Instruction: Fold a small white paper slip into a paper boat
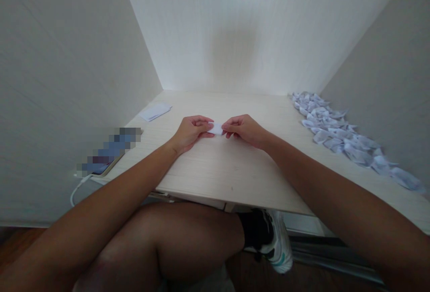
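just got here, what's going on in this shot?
A person sits at a pale desk, holding a small white paper piece between the fingertips of the left hand and right hand, near the desk's middle. It looks folded, though the fingers hide part of it. Flat white paper lies to the left, with a phone on a white cable nearer the person. Twisted-looking white pieces line the right side.
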Demonstrator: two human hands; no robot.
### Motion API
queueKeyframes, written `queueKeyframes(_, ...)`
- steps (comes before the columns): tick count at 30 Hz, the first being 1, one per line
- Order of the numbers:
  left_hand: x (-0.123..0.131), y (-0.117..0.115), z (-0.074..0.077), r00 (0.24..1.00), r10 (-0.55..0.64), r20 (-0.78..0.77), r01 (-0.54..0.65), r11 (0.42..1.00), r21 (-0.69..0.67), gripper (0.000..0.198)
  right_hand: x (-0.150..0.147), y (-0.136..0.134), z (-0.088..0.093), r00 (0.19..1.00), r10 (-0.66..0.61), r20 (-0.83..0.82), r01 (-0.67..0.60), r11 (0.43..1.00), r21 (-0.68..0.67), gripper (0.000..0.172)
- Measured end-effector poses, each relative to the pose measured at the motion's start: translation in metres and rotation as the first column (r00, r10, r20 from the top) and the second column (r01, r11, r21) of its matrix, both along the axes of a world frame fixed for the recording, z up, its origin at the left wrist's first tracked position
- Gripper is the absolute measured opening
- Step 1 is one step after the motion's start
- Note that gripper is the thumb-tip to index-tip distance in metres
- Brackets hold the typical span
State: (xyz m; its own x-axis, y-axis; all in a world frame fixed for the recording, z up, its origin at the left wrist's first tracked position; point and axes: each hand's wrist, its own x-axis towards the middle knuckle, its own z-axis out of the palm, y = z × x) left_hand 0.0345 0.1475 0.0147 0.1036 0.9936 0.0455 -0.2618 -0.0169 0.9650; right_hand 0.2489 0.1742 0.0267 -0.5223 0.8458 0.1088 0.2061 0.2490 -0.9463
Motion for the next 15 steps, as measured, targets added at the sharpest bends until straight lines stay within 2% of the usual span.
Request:
queueKeyframes(7, 0.0013, -0.0006, -0.0019, 0.999, 0.024, -0.044, -0.02, 0.997, 0.075, 0.037, -0.0014, -0.0037, 0.0019, 0.996, -0.053, 0.074, 0.046, 0.995, 0.092, 0.028)
queueKeyframes(15, -0.0001, -0.0057, 0.0022, 0.997, 0.036, -0.073, -0.029, 0.995, 0.093, 0.043, -0.0057, -0.009, 0.0059, 0.991, -0.017, 0.132, -0.003, 0.989, 0.149, 0.023)
